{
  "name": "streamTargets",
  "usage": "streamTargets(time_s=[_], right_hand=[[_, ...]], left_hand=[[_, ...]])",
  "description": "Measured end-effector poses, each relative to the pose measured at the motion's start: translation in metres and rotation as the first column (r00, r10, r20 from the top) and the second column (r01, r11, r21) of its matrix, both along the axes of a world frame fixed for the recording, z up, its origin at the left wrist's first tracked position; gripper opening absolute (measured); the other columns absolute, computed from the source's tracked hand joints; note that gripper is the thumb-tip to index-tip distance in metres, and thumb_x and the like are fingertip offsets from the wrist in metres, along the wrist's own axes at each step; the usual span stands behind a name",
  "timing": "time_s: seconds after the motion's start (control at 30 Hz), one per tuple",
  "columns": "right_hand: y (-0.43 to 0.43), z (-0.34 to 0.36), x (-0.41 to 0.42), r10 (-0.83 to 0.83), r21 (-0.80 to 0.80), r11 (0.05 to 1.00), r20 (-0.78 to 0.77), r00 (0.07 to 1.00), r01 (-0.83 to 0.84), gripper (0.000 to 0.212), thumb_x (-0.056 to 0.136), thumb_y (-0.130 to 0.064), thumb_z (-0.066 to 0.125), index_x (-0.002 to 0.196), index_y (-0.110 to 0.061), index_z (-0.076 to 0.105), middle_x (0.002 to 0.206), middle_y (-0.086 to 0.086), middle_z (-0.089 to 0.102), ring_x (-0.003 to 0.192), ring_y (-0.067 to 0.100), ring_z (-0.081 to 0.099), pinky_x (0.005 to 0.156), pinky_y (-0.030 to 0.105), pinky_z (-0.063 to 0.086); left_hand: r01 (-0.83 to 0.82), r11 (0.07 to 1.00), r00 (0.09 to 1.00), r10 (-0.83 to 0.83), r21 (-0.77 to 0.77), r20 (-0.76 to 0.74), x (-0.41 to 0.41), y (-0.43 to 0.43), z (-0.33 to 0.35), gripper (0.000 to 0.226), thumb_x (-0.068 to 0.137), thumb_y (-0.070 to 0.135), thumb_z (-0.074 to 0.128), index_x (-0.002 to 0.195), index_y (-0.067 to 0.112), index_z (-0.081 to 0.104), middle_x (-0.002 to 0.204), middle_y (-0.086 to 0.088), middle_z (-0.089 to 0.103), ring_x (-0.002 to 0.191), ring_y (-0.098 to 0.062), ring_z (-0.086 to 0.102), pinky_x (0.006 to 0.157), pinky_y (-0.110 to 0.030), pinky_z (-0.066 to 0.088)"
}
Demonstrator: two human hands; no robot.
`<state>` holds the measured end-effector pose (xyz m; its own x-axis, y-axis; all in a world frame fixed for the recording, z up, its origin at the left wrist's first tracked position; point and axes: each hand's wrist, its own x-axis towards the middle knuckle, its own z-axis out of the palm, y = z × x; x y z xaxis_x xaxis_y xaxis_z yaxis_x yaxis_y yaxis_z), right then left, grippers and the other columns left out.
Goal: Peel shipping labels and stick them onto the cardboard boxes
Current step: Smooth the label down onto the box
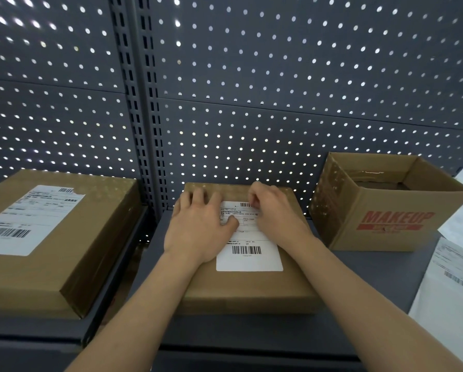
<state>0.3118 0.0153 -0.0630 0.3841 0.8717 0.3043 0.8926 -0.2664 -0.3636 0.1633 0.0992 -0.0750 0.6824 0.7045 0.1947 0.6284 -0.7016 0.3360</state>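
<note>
Two bare forearms reach in from the bottom edge, both onto the flat cardboard box [252, 288] that lies in the middle of the dark shelf [372, 277]. On that box's top sits the white shipping label [249, 253], barcode end nearest, lower half lying flat. Left grip [198, 226] is spread out, fingers straight, palm down across the label's upper left edge and the cardboard beside it, thumb laid on the print: released, pressing. Right grip [276, 210] is bunched at the label's far right corner, fingers curled with the tips down by the small top barcode; pinching the corner or just rubbing it, I cannot tell.

Over on the left, on a separate shelf board, a larger closed box [72, 264] carries its own label [29, 218], far corner looking torn. Off to the right, an open carton marked MAKEUP [380, 229] in red stands upright, flaps up. Printed label sheets [450, 269] lie at the right edge. Behind everything, grey pegboard [278, 89] with a slotted upright [144, 103].
</note>
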Motion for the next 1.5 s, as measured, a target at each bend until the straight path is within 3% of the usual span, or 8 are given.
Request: streamTargets(time_s=[0.1,0.4,0.63,0.77,0.93,1.07,1.27,1.5], right_hand=[[-0.003,-0.003,0.004,-0.031,0.085,0.996,0.020,0.999,0.029,0.028,0.088,0.007,0.047,0.089,-0.021,0.044,0.080,-0.013,0.047,0.082,0.011,0.047,0.062,0.017,0.036],[-0.001,-0.002,-0.001,0.004,0.047,0.999,0.100,0.995,-0.009,0.019,0.090,-0.005,0.049,0.092,-0.023,0.045,0.085,-0.007,0.055,0.083,0.012,0.049,0.068,0.030,0.042],[-0.001,0.006,-0.011,-0.001,-0.009,1.000,0.289,0.957,0.004,0.024,0.088,0.002,0.048,0.092,-0.020,0.041,0.072,-0.013,0.033,0.068,0.007,0.035,0.051,0.018,0.020],[0.003,0.004,-0.011,0.008,-0.017,1.000,0.229,0.973,-0.004,0.028,0.083,0.010,0.045,0.089,-0.018,0.041,0.079,-0.008,0.042,0.081,0.015,0.045,0.058,0.024,0.028],[-0.002,-0.003,-0.003,-0.026,0.093,0.995,0.036,0.999,0.022,0.028,0.088,0.007,0.047,0.085,-0.020,0.042,0.078,-0.009,0.047,0.076,0.009,0.045,0.057,0.015,0.028],[-0.003,-0.001,-0.002,-0.014,0.114,0.993,0.028,1.000,0.011,0.021,0.094,0.000,0.048,0.086,-0.019,0.042,0.074,-0.011,0.046,0.070,0.009,0.045,0.055,0.014,0.027],[0.000,0.001,-0.007,-0.044,0.013,0.999,0.273,0.961,0.042,0.025,0.088,0.003,0.050,0.088,-0.020,0.039,0.070,-0.012,0.038,0.072,0.017,0.040,0.059,0.028,0.025],[0.011,0.004,-0.021,-0.022,-0.089,0.994,0.449,0.893,0.070,0.031,0.087,0.007,0.047,0.115,-0.007,0.045,0.102,0.006,0.056,0.095,0.022,0.049,0.064,0.028,0.032]], left_hand=[[-0.001,1.000,1.000,0.001,0.009,-0.002,0.000,0.000,0.000,0.051,0.089,0.056,0.042,0.130,0.025,0.048,0.134,-0.004,0.042,0.128,-0.029,0.031,0.112,-0.044,0.029],[-0.002,1.000,1.000,0.002,0.009,0.000,0.000,0.000,-0.002,0.051,0.090,0.056,0.041,0.130,0.025,0.048,0.135,-0.004,0.043,0.129,-0.029,0.030,0.114,-0.044,0.027],[0.001,1.000,1.000,-0.001,0.013,-0.013,0.000,0.001,-0.002,0.052,0.091,0.056,0.041,0.132,0.025,0.047,0.136,-0.005,0.043,0.130,-0.029,0.031,0.114,-0.043,0.028],[0.000,1.000,1.000,0.000,0.009,-0.009,0.000,0.001,-0.002,0.052,0.090,0.056,0.041,0.131,0.024,0.048,0.136,-0.005,0.043,0.130,-0.029,0.031,0.114,-0.043,0.028],[0.003,1.000,1.000,-0.003,0.023,0.000,-0.001,0.000,-0.002,0.052,0.091,0.056,0.041,0.132,0.024,0.048,0.137,-0.004,0.042,0.129,-0.029,0.031,0.113,-0.042,0.027],[0.003,1.000,1.000,-0.003,0.018,0.007,-0.001,0.000,-0.002,0.051,0.091,0.055,0.041,0.131,0.024,0.048,0.135,-0.004,0.043,0.128,-0.028,0.031,0.113,-0.042,0.028],[0.006,1.000,1.000,-0.007,0.020,0.012,-0.001,0.000,-0.003,0.052,0.092,0.054,0.041,0.133,0.023,0.048,0.138,-0.006,0.042,0.130,-0.029,0.031,0.114,-0.044,0.027],[0.005,1.000,1.000,-0.005,0.018,0.001,0.000,0.003,-0.005,0.050,0.090,0.055,0.042,0.127,0.023,0.050,0.136,-0.007,0.044,0.128,-0.031,0.033,0.112,-0.045,0.028]])
